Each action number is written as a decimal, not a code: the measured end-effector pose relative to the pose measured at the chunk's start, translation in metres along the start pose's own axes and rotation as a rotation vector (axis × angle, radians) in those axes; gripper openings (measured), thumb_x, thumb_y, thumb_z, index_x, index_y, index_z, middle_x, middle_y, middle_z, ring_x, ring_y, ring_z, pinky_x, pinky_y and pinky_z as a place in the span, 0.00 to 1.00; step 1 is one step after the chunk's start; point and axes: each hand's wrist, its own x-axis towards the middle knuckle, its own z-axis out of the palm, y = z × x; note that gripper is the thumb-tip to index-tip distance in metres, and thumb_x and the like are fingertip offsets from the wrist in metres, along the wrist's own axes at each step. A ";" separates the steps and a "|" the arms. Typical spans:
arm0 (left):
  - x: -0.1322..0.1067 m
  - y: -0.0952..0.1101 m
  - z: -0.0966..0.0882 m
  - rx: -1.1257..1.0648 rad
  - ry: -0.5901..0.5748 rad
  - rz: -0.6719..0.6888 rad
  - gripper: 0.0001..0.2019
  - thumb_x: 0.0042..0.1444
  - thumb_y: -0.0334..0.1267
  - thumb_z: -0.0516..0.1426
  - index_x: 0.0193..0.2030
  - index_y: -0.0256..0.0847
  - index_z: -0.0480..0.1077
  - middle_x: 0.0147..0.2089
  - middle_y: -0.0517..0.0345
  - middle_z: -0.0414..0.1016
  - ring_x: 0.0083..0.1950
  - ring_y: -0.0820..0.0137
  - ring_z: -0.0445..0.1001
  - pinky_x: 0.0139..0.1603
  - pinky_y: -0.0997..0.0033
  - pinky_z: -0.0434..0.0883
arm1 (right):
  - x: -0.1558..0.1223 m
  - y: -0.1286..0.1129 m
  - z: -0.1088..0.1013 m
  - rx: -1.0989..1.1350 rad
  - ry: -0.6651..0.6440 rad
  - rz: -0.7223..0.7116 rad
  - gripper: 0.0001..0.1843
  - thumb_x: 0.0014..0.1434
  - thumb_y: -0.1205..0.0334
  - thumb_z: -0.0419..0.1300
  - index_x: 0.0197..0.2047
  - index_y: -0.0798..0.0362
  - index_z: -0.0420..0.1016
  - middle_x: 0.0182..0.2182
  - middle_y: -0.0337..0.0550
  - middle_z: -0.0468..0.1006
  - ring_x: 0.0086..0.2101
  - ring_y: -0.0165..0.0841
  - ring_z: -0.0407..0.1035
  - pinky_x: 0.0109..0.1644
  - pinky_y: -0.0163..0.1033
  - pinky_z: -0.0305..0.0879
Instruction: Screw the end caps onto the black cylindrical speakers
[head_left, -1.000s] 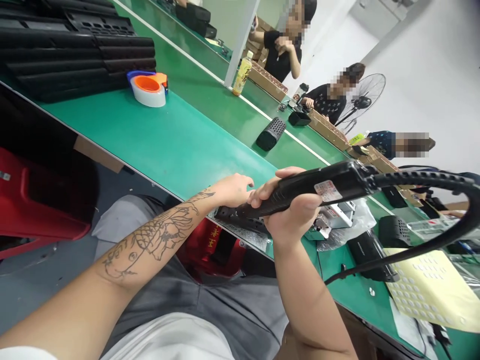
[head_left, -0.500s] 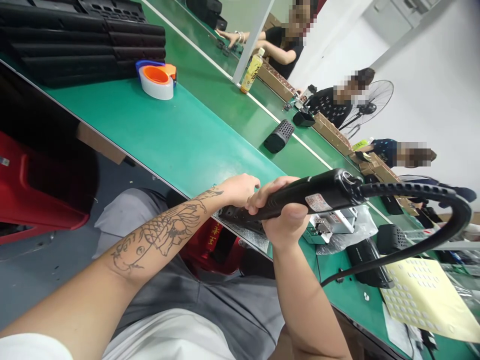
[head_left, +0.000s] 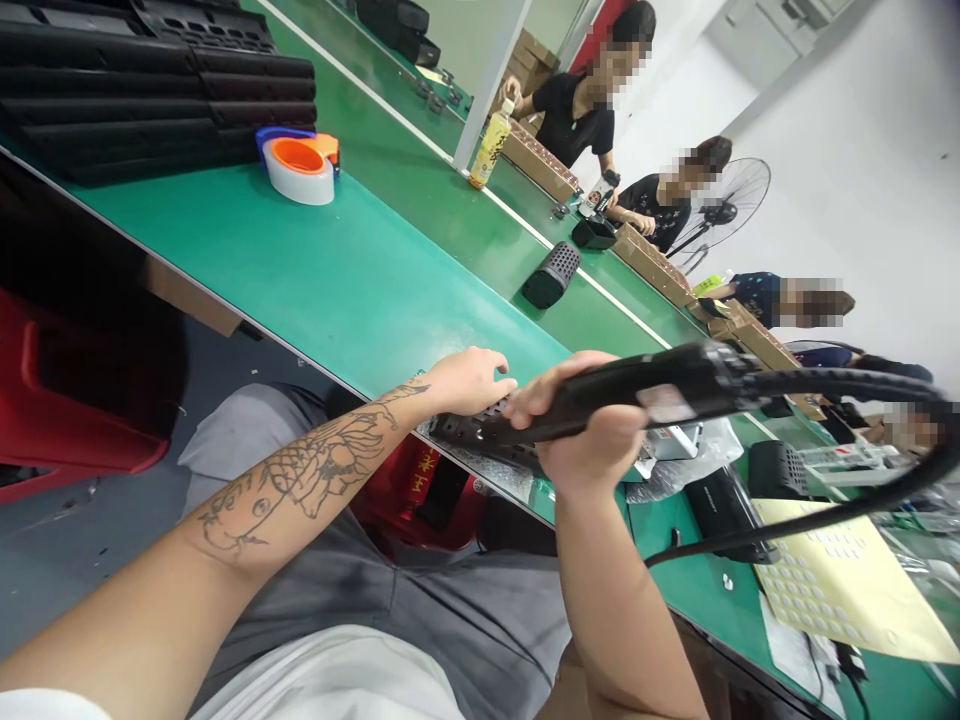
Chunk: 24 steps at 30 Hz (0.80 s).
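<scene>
In my right hand (head_left: 581, 435) is a black electric screwdriver (head_left: 637, 395), its thick cable (head_left: 840, 385) leaving the rear end and looping down to the right. The driver slants left and down, its tip end over a black perforated plastic panel (head_left: 454, 432) at the table's near edge. My left hand (head_left: 472, 380) rests at the far side of that panel, thumb and forefinger apart with a gap between them. Its other fingers are mostly hidden. Clear bubble wrap (head_left: 502, 482) lies under the panel. Whether the bit touches a screw is hidden.
Stacked black panels (head_left: 150, 100) and an orange-and-white tape dispenser (head_left: 300, 172) sit at left. A black perforated housing (head_left: 553, 275) and a drink bottle (head_left: 491, 145) stand beyond. A yellow sticker sheet (head_left: 847, 580) lies at right. Several co-workers sit across the table.
The screwdriver and my right hand have shifted slightly right, away from my left hand. My left thumb and forefinger have spread, showing more of the panel's holes.
</scene>
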 end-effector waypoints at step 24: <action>-0.017 -0.061 0.030 -0.201 0.244 -0.016 0.55 0.51 0.57 0.77 0.85 0.46 0.72 0.80 0.44 0.81 0.74 0.44 0.87 0.80 0.44 0.85 | -0.006 0.003 -0.221 -0.602 0.786 -0.173 0.35 0.68 0.19 0.70 0.43 0.45 0.76 0.22 0.31 0.74 0.20 0.37 0.73 0.26 0.46 0.74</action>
